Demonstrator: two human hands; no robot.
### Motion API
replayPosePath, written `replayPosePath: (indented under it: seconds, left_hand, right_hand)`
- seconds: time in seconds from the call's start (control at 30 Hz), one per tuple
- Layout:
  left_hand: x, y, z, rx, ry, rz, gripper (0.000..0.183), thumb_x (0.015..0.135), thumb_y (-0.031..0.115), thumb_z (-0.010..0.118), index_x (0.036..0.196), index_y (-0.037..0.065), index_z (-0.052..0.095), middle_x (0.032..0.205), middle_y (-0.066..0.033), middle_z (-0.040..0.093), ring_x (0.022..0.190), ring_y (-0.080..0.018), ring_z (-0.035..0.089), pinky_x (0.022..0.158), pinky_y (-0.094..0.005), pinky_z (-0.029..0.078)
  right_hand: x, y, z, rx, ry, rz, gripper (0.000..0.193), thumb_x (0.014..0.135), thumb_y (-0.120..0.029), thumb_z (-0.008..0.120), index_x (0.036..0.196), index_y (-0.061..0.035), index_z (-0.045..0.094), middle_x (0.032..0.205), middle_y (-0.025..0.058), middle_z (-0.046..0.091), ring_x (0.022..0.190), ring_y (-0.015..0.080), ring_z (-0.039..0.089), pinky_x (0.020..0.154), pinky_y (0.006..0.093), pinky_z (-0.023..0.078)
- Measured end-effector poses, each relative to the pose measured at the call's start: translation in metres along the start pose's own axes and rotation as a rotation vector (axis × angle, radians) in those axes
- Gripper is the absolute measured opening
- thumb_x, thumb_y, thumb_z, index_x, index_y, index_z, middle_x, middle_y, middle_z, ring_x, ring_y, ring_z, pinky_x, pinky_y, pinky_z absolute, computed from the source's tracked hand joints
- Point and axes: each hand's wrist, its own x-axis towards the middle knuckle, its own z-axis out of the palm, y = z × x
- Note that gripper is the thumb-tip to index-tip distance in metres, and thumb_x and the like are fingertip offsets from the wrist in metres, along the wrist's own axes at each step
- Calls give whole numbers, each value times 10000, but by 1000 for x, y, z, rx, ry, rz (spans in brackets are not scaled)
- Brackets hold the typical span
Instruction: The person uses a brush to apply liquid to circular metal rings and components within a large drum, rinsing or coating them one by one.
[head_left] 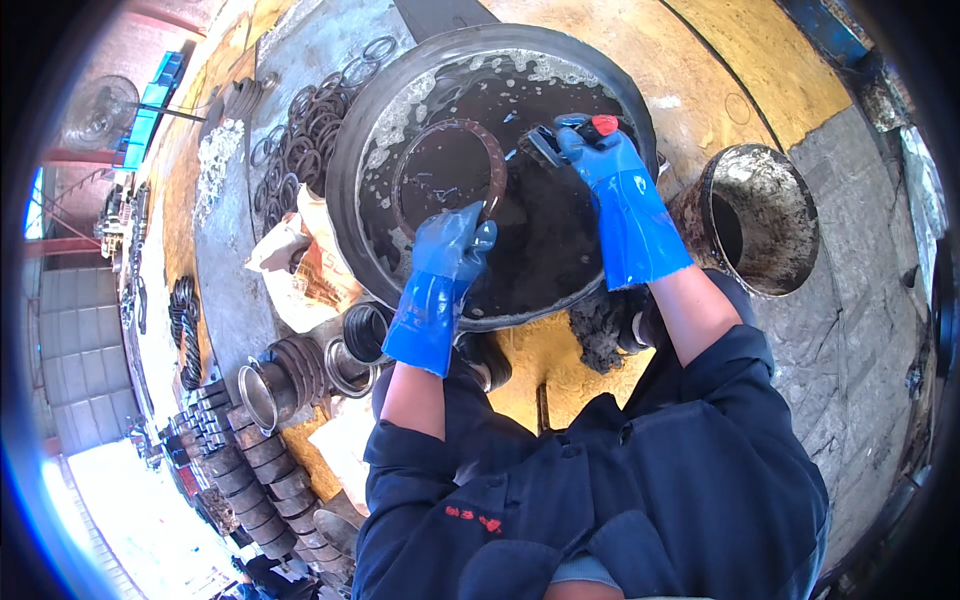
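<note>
A large round basin (pixel 343 190) of dark, foamy liquid (pixel 530 250) stands in front of me. My left hand (pixel 450 245), in a blue rubber glove, is closed on the near edge of a thin brownish metal ring (pixel 497 168). That ring is over the left part of the basin, and I cannot tell whether its far side touches the liquid. My right hand (pixel 597 150), gloved in blue too, grips a dark brush (pixel 545 147) near the basin's far right side. A red part shows at its fingers. The brush is to the right of the ring, apart from it.
Many dark rings (pixel 305 140) lie heaped left of the basin, near a torn paper sack (pixel 310 265). Ribbed metal cylinders (pixel 290 375) and stacked rings (pixel 255 480) stand at the lower left. On the right is a dirty open drum (pixel 765 220). A dark rag-like heap (pixel 598 335) touches the basin's near side.
</note>
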Motion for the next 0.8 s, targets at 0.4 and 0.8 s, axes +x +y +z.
replayPosePath:
  seconds: [0.4,0.8]
  left_hand:
    - [-3,22,20,162,16,154,259,728,106,668,985,118,634,723,-106,649,699,-308,645,628,-447,491]
    - [-6,30,-46,654,-320,99,93,776,236,637,859,195,636,671,-43,640,611,-241,654,515,-417,496]
  right_hand:
    - [6,-4,-11,0,3,26,254,881,-182,669,1090,-41,698,929,47,714,853,115,649,795,274,513]
    - [26,23,-19,198,15,60,230,867,-167,696,1060,-42,697,926,55,710,827,129,658,792,290,527]
